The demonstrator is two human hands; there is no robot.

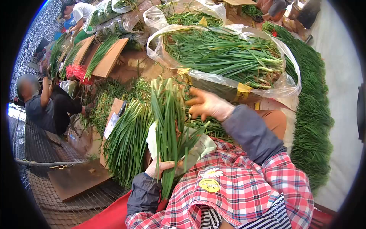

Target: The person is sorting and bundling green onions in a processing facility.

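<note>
My left hand point(162, 168) is closed round the lower, leafy part of a bunch of garlic chives point(167, 118), held upright with the pale stem ends at the top. My right hand point(209, 105), in a stained thin glove, is just right of the stem ends, fingers apart and curved, with nothing visible in them. Left of the bunch, a larger pile of chives point(127, 143) lies across a wooden board. A knife with a wide pale blade point(111, 125) and dark handle lies at that board's upper edge.
An open plastic bag point(290, 86) full of chives lies ahead. A long row of chives point(312, 110) runs along the right. Loose trimmings point(103, 101) cover the ground. One person point(45, 105) sits at left; another point(80, 15) works farther back near red ties point(78, 72).
</note>
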